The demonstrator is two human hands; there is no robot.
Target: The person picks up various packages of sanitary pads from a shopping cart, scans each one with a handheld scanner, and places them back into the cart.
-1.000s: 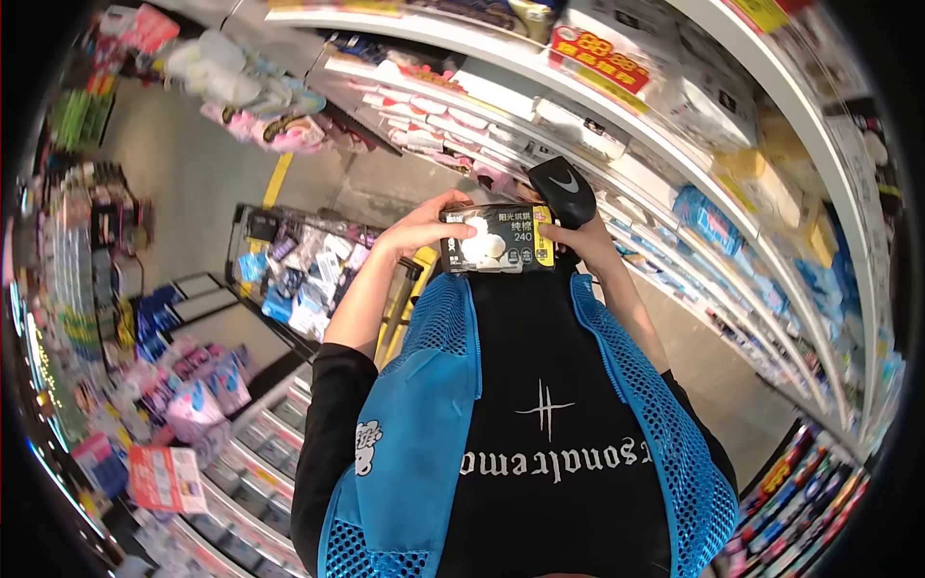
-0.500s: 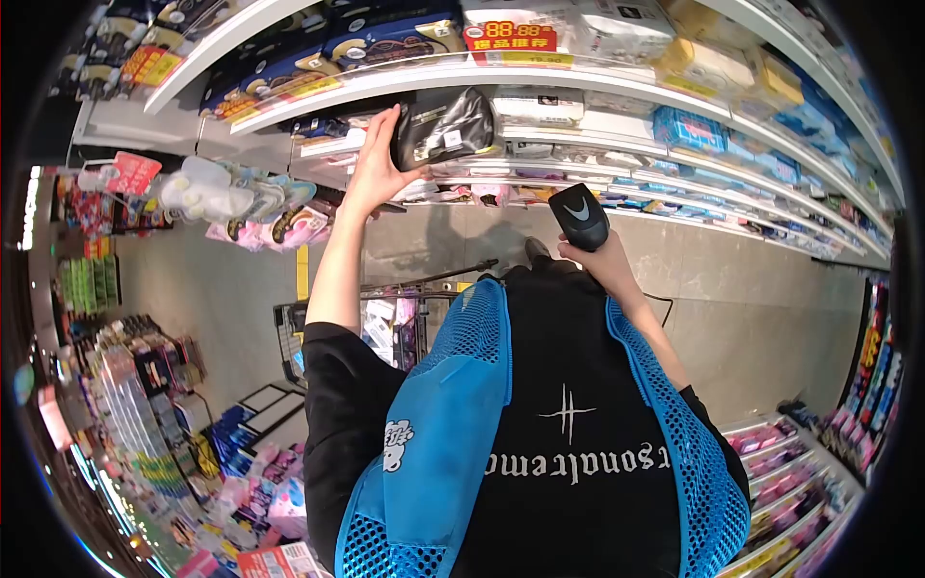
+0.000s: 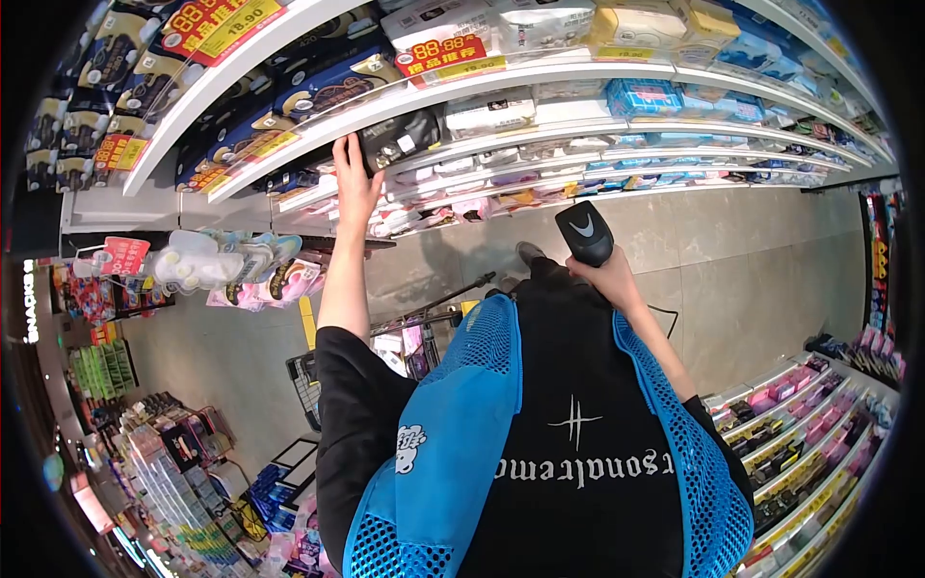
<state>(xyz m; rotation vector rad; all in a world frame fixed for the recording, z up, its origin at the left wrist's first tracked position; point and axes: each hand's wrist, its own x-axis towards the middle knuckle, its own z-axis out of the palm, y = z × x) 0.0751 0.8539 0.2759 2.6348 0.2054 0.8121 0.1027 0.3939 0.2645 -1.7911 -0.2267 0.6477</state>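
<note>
My left hand (image 3: 356,188) reaches up to the shelf and grips the left end of a shiny black soft package (image 3: 403,137), fingers along its side and thumb low. This package sits partly under the shelf board above, beside a white package (image 3: 489,111). A black handheld barcode scanner (image 3: 584,234) is in my right hand (image 3: 607,276), held in front of my body with its head toward the shelves. The scanner's handle is mostly covered by my fingers.
White shelf edges (image 3: 540,77) run across the top, stocked with packs and price tags. Hanging goods (image 3: 207,260) stick out at left. A wire cart (image 3: 414,347) stands by my left side. More shelves (image 3: 809,433) are at lower right.
My left hand has moved the black package deeper into the shelf, under the board. My right hand still holds the scanner. The whole view has shifted slightly.
</note>
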